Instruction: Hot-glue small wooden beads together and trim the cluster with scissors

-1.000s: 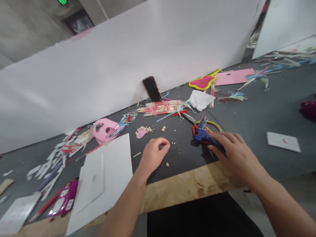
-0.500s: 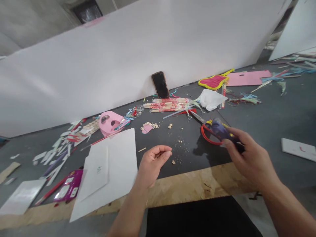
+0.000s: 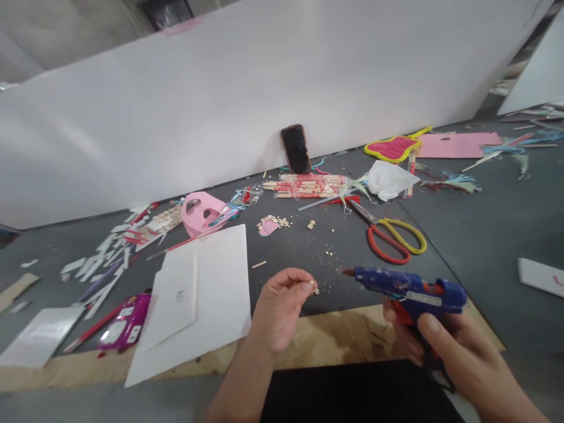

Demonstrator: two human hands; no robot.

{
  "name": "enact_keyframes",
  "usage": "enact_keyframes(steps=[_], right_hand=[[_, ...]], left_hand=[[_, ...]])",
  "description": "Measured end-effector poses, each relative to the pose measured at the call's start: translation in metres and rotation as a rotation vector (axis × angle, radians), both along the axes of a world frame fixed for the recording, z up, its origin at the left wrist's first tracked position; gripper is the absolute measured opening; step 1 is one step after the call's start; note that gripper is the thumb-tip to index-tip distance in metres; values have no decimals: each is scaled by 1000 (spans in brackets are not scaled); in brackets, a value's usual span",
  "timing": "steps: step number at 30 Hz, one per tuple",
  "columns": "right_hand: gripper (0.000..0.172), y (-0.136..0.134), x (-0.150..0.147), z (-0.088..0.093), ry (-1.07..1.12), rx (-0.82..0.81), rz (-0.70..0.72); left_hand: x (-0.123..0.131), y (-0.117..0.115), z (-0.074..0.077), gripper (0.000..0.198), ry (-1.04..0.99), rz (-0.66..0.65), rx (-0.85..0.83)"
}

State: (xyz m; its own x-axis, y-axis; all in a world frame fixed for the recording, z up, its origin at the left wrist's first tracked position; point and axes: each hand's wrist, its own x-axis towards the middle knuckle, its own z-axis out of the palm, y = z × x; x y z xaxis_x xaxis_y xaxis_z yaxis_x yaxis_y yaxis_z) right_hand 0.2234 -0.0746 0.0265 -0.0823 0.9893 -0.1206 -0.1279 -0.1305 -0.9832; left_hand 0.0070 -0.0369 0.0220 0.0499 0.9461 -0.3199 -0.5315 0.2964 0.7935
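Observation:
My right hand is wrapped round the handle of a blue glue gun, its brown nozzle pointing left. Thumb and forefinger of my left hand pinch a tiny pale bead-like piece in front of that nozzle; a gap lies between them. Beyond the fingers, a small pink heart-shaped piece has a border of similar pale bits along its upper edge. A small clump of these bits lies to its right. Scissors with one red and one yellow handle rest beyond the glue gun.
White sheets lie left of my left hand, beside a purple case. A phone leans on the white partition. In front of it lie packed red-and-cream sticks. Pink cut-out pieces and scraps are at the left.
The glue gun has come up off the scissors and toward me, turning so its nozzle points left at my left hand. My left hand keeps its pinch, slightly lower and further right.

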Motion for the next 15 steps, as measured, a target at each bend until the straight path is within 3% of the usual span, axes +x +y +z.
enact_keyframes(steps=[7, 15], right_hand=[[30, -6, -5, -7, 5, 99, 166], [31, -7, -9, -11, 8, 85, 149]], left_hand=[[0, -2, -1, 17, -37, -17, -18], [0, -2, 1, 23, -68, -17, -42]])
